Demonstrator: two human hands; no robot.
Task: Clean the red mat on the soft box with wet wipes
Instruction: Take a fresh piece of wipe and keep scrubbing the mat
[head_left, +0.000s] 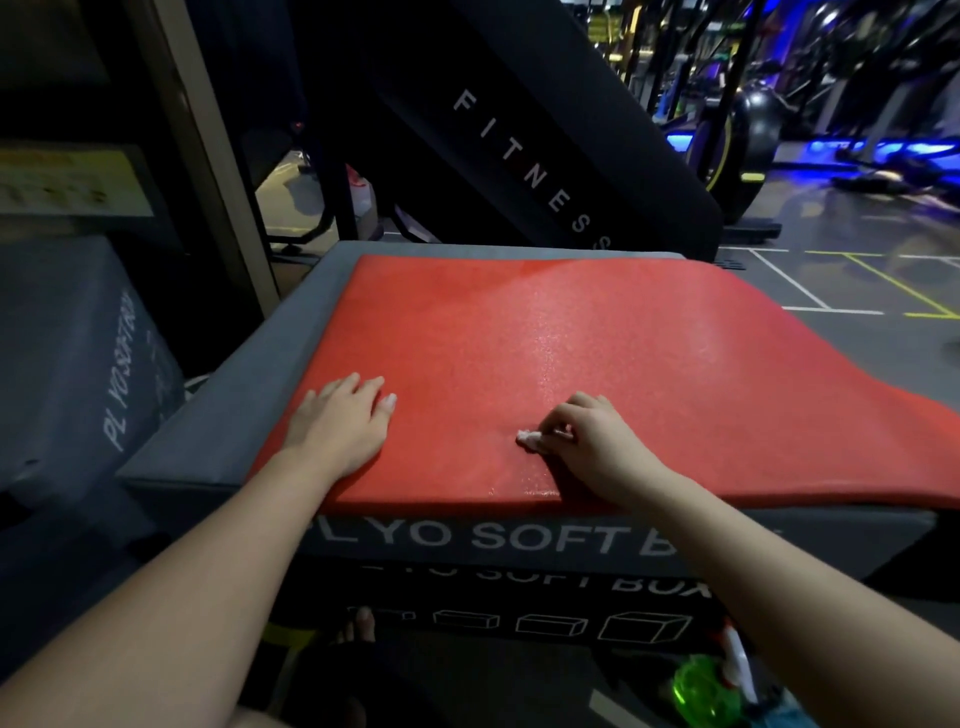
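Note:
A red mat (545, 353) lies flat on a grey soft box (218, 431) printed "PLYO SOFT BOX"; its right part overhangs the box. My left hand (340, 421) rests flat on the mat near its front left corner, fingers straight. My right hand (592, 436) is near the mat's front edge, fingers curled round a small crumpled white wet wipe (530, 439) that touches the mat. A wet sheen runs up the middle of the mat.
Another grey soft box (78, 364) stands at the left. A black padded machine marked "FITNESS" (530, 171) leans behind the mat. A green spray bottle (711, 686) lies on the floor at the lower right. Gym machines stand far right.

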